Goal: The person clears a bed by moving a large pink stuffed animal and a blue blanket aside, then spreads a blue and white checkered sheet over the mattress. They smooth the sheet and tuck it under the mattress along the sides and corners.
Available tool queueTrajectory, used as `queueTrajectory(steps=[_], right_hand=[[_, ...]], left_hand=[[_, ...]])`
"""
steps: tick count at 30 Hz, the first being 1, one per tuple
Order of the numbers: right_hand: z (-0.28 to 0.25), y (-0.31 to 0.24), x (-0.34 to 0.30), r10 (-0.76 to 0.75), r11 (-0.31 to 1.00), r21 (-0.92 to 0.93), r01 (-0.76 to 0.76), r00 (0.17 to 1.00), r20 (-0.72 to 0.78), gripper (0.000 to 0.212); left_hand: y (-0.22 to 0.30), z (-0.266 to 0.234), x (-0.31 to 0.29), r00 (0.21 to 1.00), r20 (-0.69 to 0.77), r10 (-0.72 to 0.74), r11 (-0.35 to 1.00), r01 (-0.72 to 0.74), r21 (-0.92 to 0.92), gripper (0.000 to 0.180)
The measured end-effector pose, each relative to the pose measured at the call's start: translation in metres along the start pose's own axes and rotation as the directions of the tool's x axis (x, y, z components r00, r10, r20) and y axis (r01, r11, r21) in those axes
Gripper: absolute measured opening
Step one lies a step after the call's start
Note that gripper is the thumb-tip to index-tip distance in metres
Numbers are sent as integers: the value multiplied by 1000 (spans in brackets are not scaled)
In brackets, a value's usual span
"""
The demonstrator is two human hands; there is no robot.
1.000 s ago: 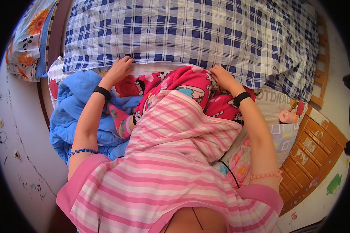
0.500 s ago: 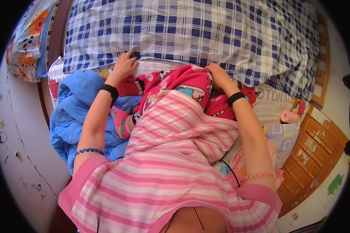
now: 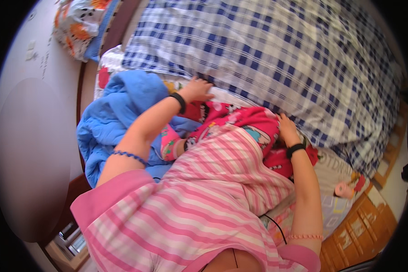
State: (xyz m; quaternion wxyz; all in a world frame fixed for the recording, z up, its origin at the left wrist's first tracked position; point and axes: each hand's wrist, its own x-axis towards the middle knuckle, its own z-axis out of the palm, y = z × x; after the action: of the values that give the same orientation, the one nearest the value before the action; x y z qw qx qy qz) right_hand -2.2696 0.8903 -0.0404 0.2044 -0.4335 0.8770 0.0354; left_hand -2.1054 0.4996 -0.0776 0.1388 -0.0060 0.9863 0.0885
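A blue-and-white checked bed sheet (image 3: 258, 59) spreads across the bed in front of me. My left hand (image 3: 197, 90) rests at its near edge with the fingers stretched apart. Farther right, my right hand (image 3: 287, 130) has its fingers bent in at the same edge, closed on the cloth; its fingertips are partly hidden. Between the hands lie my knees in red patterned trousers (image 3: 235, 115). A crumpled blue quilt (image 3: 111, 120) is heaped under and beside my left forearm.
A pink roll (image 3: 343, 190) sits on the patterned bedding at the right, near a wooden bed end (image 3: 360, 226). A floral cloth (image 3: 79, 27) hangs at the upper left. A white wall (image 3: 54, 59) borders the left side. A black cord (image 3: 276, 224) runs by my right side.
The whole view has turned and shifted, so bed and hands appear farther right and lower. Both hands stay near the sheet's edge; the left fingers look more spread.
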Motion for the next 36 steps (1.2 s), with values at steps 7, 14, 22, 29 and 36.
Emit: queueTrajectory(steps=[7,14,22,29,36], right_hand=[[5,33,-55,78,615,788,-28,997,-26,34],[7,213,-326,924,323,259,-910,363,124,45],[162,219,-408,776,-25,267,-963,149,613,58],[134,229,-410,750,143,273,-951,285,597,52],[184,228,-422,635,212,310,-927,371,677,65]], left_hand=[[14,-41,1,909,407,85,996,-74,-43,51],[150,-106,122,893,-182,412,838,-450,-308,33],[377,-74,212,943,85,323,946,-318,-68,104],[476,-76,261,897,436,-70,986,-4,166,135],[470,-62,271,837,533,-124,963,-29,269,141]])
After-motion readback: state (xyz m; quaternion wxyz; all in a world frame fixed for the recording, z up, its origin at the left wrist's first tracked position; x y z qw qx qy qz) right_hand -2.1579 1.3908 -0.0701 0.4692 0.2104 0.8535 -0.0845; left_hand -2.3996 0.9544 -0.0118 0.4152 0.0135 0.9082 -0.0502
